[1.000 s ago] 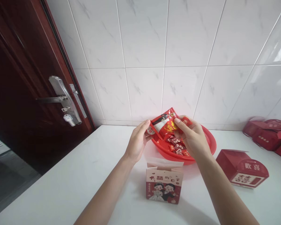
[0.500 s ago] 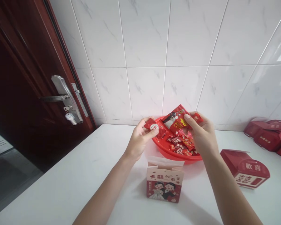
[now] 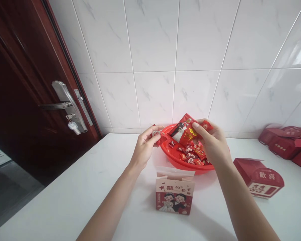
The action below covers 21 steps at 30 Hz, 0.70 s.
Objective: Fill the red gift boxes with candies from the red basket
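A red plastic basket (image 3: 175, 162) holds several small wrapped candies (image 3: 190, 155). Over its left rim, my left hand (image 3: 145, 144) is closed on a red-wrapped candy (image 3: 157, 135) with a pale round label. My right hand (image 3: 213, 140) is above the basket's right side, gripping a red packet (image 3: 184, 132) with a couple pictured on it. Another small red wrapper (image 3: 206, 125) shows between that hand's fingers. Just in front of the basket stands an upright gift box (image 3: 174, 197) with a cartoon couple, its top flaps open.
To the right sits a dark red box (image 3: 261, 177) with a rounded flap. Several folded red boxes (image 3: 287, 142) lie farther back by the tiled wall (image 3: 153, 97). At the left is a brown door (image 3: 22, 67) with keys (image 3: 74, 126) in its lock.
My left hand has drawn slightly left, away from the packet, and the candy in it has turned. My right hand still grips the packet. The view has shifted a little.
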Available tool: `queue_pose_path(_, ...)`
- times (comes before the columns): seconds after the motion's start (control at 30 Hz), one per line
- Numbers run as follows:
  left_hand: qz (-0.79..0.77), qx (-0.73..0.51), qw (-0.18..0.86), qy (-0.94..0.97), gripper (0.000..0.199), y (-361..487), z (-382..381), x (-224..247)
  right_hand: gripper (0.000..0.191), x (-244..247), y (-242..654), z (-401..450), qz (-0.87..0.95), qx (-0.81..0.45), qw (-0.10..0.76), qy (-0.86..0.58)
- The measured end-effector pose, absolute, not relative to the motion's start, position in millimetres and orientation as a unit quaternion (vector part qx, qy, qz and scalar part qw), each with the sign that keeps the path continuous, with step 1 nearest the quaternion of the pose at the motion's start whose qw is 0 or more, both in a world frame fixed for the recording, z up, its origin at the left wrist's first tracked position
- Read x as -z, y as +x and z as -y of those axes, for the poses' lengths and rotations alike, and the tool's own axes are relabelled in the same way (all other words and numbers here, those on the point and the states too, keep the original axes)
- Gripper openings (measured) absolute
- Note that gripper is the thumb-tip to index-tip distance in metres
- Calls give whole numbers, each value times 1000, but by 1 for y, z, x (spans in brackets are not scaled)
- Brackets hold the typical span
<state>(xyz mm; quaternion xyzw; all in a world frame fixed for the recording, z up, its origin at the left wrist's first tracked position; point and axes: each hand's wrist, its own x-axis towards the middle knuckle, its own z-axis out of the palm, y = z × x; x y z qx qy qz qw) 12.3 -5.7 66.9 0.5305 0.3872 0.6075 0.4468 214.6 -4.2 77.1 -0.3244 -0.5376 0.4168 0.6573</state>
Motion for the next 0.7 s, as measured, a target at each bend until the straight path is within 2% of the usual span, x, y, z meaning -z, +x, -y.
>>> queue_pose_path(0.07, -388, -589, 458, 541, 20, 11, 6, -67, 24, -76, 215, 3, 546, -435, 644, -313)
queue_pose_path(0.23, -346, -518, 493, 607, 34, 13, 13, -70, 25, -75, 213, 3, 563, -441, 628, -307)
queue_pose_path(0.33, -334, -474, 499, 644, 31, 14, 17, -70, 26, -76, 213, 4, 565, -456, 617, -303)
queue_pose_path(0.7, -313, -488, 496, 647, 24, 12, 17, -71, 33, -80, 212, 9, 585, -474, 586, -299)
